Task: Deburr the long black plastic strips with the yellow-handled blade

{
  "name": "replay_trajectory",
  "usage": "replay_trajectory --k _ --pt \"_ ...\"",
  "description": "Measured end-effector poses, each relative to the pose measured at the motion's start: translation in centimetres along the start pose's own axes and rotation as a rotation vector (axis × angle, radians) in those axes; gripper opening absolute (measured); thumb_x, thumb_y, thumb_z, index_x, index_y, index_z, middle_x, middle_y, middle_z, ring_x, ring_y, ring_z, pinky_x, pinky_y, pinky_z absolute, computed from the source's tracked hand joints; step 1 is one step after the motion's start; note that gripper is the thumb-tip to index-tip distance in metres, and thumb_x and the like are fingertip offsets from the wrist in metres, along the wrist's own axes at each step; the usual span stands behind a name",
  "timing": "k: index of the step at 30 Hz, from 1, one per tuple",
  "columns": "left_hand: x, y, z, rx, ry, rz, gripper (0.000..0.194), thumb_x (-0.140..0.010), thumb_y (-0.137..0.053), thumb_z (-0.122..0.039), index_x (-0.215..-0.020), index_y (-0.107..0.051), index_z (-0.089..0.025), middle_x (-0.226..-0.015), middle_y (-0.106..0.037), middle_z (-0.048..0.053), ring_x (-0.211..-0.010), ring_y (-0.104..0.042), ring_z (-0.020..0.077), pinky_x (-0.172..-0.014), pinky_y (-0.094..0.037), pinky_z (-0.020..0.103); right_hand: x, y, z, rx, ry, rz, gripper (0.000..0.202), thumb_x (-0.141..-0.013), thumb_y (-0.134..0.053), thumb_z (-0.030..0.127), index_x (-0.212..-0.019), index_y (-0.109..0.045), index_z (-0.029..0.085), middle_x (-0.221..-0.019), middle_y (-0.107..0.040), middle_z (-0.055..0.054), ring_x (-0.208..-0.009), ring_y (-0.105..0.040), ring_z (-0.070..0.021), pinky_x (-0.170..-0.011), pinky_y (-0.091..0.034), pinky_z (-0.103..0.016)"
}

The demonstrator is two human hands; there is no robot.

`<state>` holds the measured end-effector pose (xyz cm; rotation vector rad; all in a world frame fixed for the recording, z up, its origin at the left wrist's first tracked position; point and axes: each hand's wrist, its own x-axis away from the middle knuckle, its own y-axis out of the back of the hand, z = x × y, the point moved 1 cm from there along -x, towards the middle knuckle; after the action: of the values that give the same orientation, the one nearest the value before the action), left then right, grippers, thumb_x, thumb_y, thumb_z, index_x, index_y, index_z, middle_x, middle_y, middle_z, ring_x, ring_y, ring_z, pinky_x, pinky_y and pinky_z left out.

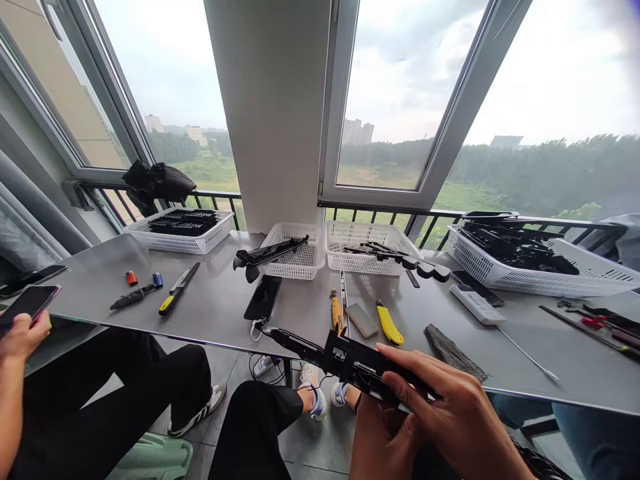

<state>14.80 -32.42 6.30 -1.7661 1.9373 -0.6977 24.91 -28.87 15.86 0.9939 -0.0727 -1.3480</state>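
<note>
Both my hands hold a long black plastic part (336, 353) in front of the near edge of the grey table (210, 300). My right hand (450, 410) lies over the part's right end, fingers curled along its top. Below it, my left hand (383, 437) grips the same end from underneath. The part's thin left end points left and hangs free over the floor.
Two yellow utility knives (389, 323), a black phone (263, 297) and a white remote (477, 304) lie on the table. Several white baskets (287, 270) hold black parts. At left a seated person's hand (20, 333) holds a phone (27, 303).
</note>
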Motion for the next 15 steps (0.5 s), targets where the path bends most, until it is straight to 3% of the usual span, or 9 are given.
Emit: replay_trajectory --k 4,7,11,13,15 --pt "0.0 0.5 0.8 0.027 0.009 0.000 0.077 -0.081 -0.093 -0.060 -0.139 -0.065 -0.017 -0.118 -0.081 0.019 -0.098 -0.081 0.0320 -0.084 -0.065 0.040 -0.1 -0.3 0.0 -0.043 -0.041 -0.007 0.027 -0.104 -0.071 0.046 -0.123 -0.086 0.034 -0.111 -0.088 -0.001 -0.094 -0.086 -0.0181 -0.085 -0.067 -0.019" --pt "0.2 1.7 1.8 0.048 0.016 -0.041 0.084 -0.073 -0.095 -0.068 -0.135 -0.067 -0.020 -0.117 -0.081 0.018 -0.097 -0.081 0.0322 -0.083 -0.065 0.041 0.1 -0.3 -0.7 -0.091 -0.148 -0.034 0.033 -0.101 -0.073 0.054 -0.121 -0.088 0.032 -0.111 -0.088 -0.003 -0.092 -0.085 -0.0196 -0.082 -0.067 -0.020" --pt "1.0 4.9 2.6 0.057 0.129 -0.227 0.083 -0.060 -0.101 -0.071 -0.118 -0.067 -0.023 -0.113 -0.083 0.016 -0.098 -0.080 0.0326 -0.080 -0.065 0.042 0.5 0.0 -3.7 -0.172 -0.350 -0.176 0.054 -0.093 -0.076 0.066 -0.124 -0.086 0.023 -0.093 -0.086 -0.007 -0.076 -0.081 -0.0196 -0.063 -0.063 -0.020" --pt "1.8 7.0 2.4 0.014 0.160 -0.298 0.085 -0.057 -0.100 -0.074 -0.117 -0.068 -0.023 -0.112 -0.083 0.016 -0.097 -0.081 0.0345 -0.079 -0.065 0.043 0.7 -0.2 -5.9 -0.214 -0.424 -0.254 0.062 -0.091 -0.076 0.069 -0.128 -0.083 0.020 -0.091 -0.084 -0.008 -0.082 -0.080 -0.0215 -0.071 -0.063 -0.023" --pt "2.6 9.3 1.9 -0.042 0.171 -0.338 0.082 -0.057 -0.100 -0.074 -0.113 -0.068 -0.024 -0.106 -0.084 0.014 -0.093 -0.081 0.0346 -0.076 -0.065 0.042 0.9 -0.7 -8.3 -0.205 -0.476 -0.232 0.068 -0.089 -0.073 0.073 -0.127 -0.082 0.017 -0.090 -0.083 -0.010 -0.082 -0.078 -0.0230 -0.070 -0.062 -0.026"
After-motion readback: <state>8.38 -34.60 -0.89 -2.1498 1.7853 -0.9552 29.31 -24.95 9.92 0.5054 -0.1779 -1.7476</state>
